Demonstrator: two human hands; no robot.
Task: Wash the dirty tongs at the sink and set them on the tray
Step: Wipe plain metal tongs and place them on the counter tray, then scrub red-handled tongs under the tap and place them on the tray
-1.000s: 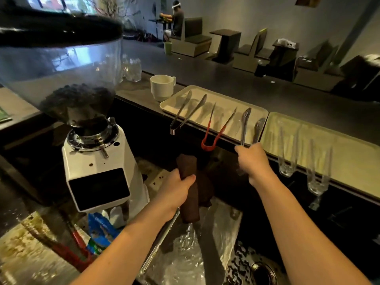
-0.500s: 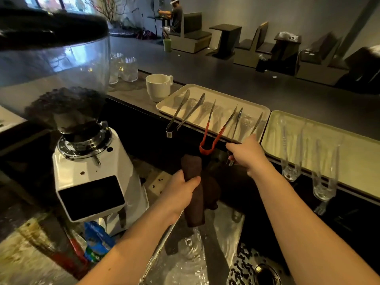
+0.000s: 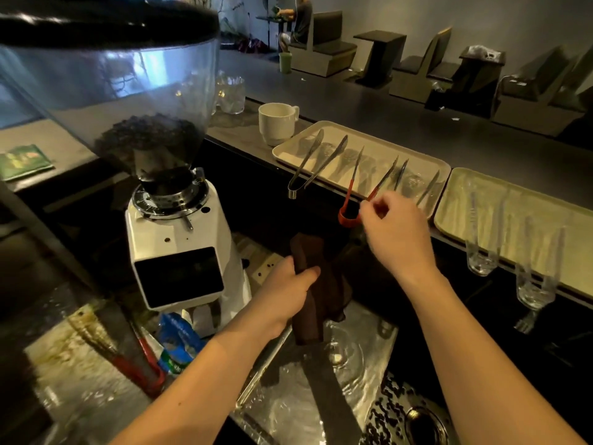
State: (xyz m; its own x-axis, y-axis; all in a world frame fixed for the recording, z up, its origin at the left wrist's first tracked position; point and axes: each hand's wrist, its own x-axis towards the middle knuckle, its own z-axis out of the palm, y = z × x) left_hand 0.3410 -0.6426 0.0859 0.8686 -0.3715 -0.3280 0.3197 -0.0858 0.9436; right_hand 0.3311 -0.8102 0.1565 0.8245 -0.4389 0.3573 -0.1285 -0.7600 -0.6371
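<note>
A beige tray [image 3: 378, 143] on the counter ledge holds three pairs of tongs. Steel tongs [image 3: 316, 162] lie at its left, red-handled tongs [image 3: 348, 194] in the middle, and another steel pair [image 3: 430, 189] at its right. My right hand [image 3: 396, 234] hovers over the tray's near edge and covers that right pair's hinge end. Its thumb and forefinger curl beside the red tongs' right arm; what it grips is hidden. My left hand [image 3: 285, 292] is closed on a dark brown cloth [image 3: 309, 319] above the wet steel sink [image 3: 369, 345]. More red-handled tongs [image 3: 141, 361] lie on the stained counter at the left.
A white coffee grinder [image 3: 175, 252] with a bean hopper stands left of the sink. A white mug [image 3: 277, 123] sits beside the tray. A second beige tray [image 3: 519, 216] at the right has glasses [image 3: 481, 261] at its near edge. A drain [image 3: 423, 422] is at the bottom right.
My right hand has drawn back from the tray and shifted left toward the red tongs. The right steel tongs now rest on the tray. My left hand still holds the cloth.
</note>
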